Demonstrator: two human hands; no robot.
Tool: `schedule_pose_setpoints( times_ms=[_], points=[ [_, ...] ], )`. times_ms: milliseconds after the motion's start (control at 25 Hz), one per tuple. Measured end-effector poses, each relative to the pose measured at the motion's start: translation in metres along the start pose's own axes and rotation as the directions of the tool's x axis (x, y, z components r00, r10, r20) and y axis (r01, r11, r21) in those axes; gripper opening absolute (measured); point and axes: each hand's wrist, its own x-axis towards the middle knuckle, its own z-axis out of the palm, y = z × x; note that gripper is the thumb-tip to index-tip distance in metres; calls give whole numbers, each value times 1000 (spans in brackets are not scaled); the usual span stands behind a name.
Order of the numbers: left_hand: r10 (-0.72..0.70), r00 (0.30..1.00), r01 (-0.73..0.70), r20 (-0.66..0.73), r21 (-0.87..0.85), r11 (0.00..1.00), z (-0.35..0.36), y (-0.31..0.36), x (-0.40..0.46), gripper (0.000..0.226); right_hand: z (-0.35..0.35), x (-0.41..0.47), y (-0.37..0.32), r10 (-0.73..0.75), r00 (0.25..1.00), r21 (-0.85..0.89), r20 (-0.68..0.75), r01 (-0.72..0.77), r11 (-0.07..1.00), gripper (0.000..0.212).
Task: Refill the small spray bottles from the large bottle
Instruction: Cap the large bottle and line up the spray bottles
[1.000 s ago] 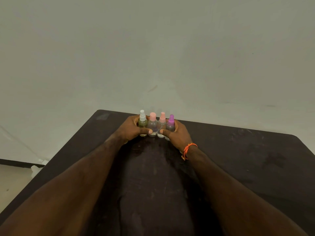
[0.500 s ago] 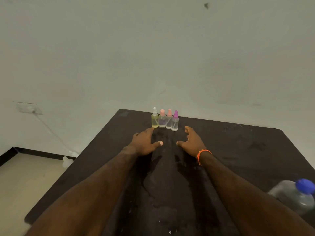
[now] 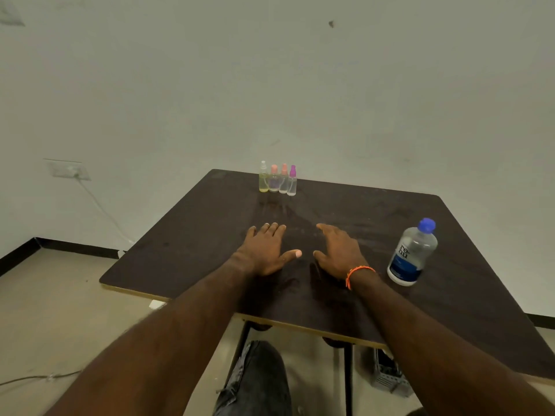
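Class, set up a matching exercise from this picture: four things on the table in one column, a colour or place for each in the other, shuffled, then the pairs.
Things:
1. large bottle
2. leftmost spray bottle
3. rightmost spray bottle
4. right hand

Matches:
A. purple cap
B. orange wristband
C. blue cap, table's right side
D. yellowish liquid, white cap

Pairs: 1-C, 2-D, 3-A, 4-B

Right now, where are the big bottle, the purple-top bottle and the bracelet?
big bottle (image 3: 413,253), head view, clear middle of its body
purple-top bottle (image 3: 292,184), head view, clear body
bracelet (image 3: 357,271), head view, orange band
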Motion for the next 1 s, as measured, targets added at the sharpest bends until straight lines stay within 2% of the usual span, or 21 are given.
schedule_pose_setpoints(
  times_ms=[120,280,400,520,680,760,880,960,1000],
  points=[
    [31,999,-31,24,-7,999,10,22,-16,98,0,-30,5,-6,1000,13,16,6,1000,75],
    [136,984,-149,-111,-116,982,9,49,-18,79,-7,-59,17,-17,1000,62,-6,17,998,68],
    [209,962,-242,-174,-198,950,5,76,-8,68,-25,-90,36,18,988,111,-152,-1,994,51],
    [274,955,-292,-116,-195,936,4,107,9,83,-47,-123,60,15,919,38,-394,1,999,29],
    [356,932,-361,-62,-220,906,7,152,27,107,-68,-150,93,129,873,11,-471,-140,990,21],
    [393,918,-393,-49,-234,889,12,173,33,113,-71,-154,107,248,853,89,-460,-234,968,28],
    [405,913,-401,-56,-319,859,17,195,39,114,-69,-148,123,419,836,226,-356,-358,906,66],
    [414,904,-423,-109,-371,827,19,204,41,108,-70,-142,126,462,852,302,-247,-385,872,85],
    [418,899,-436,-134,-390,811,19,206,41,104,-70,-139,125,450,869,327,-208,-371,869,89]
  ],
)
